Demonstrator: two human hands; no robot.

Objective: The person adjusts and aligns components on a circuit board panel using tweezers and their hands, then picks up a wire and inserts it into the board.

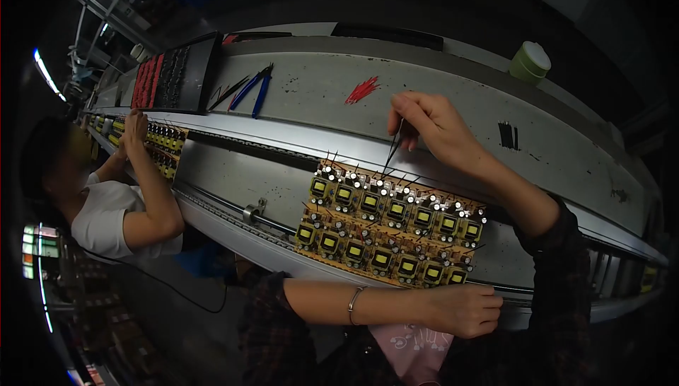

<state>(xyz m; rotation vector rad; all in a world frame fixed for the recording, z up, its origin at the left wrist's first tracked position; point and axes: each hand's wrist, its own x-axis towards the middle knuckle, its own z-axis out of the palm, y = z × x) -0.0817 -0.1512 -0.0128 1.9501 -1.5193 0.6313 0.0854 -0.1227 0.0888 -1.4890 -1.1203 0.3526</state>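
Observation:
A panel of circuit boards (368, 227) with yellow-topped transformers and thin dark wires standing up lies across the conveyor rails. My right hand (431, 124) is above its far edge, fingers pinched on dark tweezers (393, 151) whose tips point down at the back row of components. My left hand (470, 309) rests at the near right edge of the panel, fingers curled in; what they hold, if anything, is hidden. Beyond the rail, a small pile of red pieces (362, 90) lies on the grey shelf, and black pieces (508, 135) lie farther right.
Blue-handled pliers (252, 91) and another tool lie on the shelf, near a dark tray (173, 78) of red and black pieces. A green container (530, 62) stands at the back right. At the left, a co-worker (113, 209) in a white shirt works over another panel (166, 147).

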